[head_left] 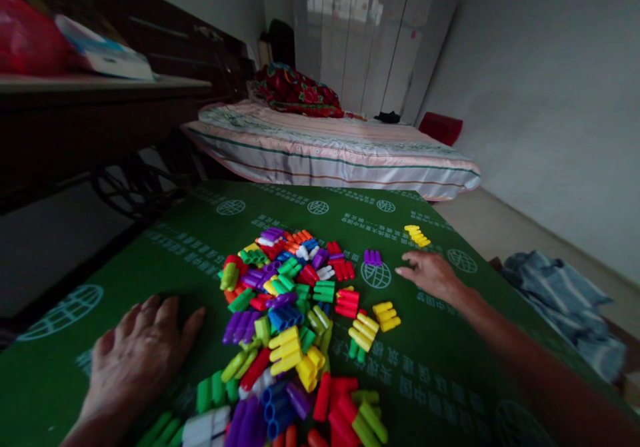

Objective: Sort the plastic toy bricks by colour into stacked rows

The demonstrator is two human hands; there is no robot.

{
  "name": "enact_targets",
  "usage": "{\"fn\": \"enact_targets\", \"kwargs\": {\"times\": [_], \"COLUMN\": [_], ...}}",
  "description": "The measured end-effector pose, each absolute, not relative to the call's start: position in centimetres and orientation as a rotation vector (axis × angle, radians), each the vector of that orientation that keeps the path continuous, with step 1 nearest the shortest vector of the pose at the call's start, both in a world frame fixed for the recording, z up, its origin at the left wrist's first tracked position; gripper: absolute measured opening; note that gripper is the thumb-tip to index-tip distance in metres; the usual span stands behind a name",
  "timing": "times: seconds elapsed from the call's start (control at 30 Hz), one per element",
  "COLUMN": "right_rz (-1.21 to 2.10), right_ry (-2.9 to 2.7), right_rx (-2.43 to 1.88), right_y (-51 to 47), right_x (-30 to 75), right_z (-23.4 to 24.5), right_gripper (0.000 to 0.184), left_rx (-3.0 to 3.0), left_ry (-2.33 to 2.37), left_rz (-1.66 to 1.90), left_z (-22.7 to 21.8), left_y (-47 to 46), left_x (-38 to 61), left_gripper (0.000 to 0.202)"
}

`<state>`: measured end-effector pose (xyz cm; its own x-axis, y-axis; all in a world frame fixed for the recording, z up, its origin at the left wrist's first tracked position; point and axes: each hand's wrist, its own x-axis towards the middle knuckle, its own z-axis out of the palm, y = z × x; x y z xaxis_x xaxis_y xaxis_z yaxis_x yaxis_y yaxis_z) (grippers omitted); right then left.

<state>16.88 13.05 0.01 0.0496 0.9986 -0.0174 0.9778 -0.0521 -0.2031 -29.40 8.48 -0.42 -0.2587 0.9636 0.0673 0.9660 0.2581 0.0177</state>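
Note:
My left hand [143, 344] lies palm down on the green board [165, 254], fingers loosely spread, left of a pile of plastic building pieces. My right hand [429, 272] hovers at or just above the board on the other side; thumb and forefinger are apart with nothing visible between them. Just beyond its fingers is a yellow piece [417, 235] made of joined tubes. A purple piece [373, 258] lies to its left. Nearer to me are another yellow piece [387, 316] and a pale yellow one [363, 332]. The pile mixes blue pieces [285, 316], green pieces [324, 292] and red pieces [347, 302].
A bed [325, 147] with a striped sheet and a red flowered blanket [300, 90] stands past the board's far edge. On the left is a dark table [100, 107] with a red bag [30, 37]. Blue striped cloth [560, 300] lies low at the right.

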Motion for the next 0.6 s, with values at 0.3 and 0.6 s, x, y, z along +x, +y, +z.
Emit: {"fn": "enact_targets", "kwargs": {"times": [0.3, 0.6], "right_rz": [0.197, 0.004], "right_ry": [-2.337, -1.993], "right_rx": [-1.999, -2.354], "right_y": [4.3, 9.0], "right_x": [8.8, 16.3], "right_z": [0.5, -1.2], "right_gripper": [0.028, 0.031], "left_rx": [-1.827, -1.826], "left_ry": [-2.509, -2.483], "left_rz": [0.010, -0.063], "left_z": [-0.6, -1.5], "left_y": [8.6, 9.3], "left_x": [-29.5, -30.5], "left_gripper": [0.091, 0.092]}}
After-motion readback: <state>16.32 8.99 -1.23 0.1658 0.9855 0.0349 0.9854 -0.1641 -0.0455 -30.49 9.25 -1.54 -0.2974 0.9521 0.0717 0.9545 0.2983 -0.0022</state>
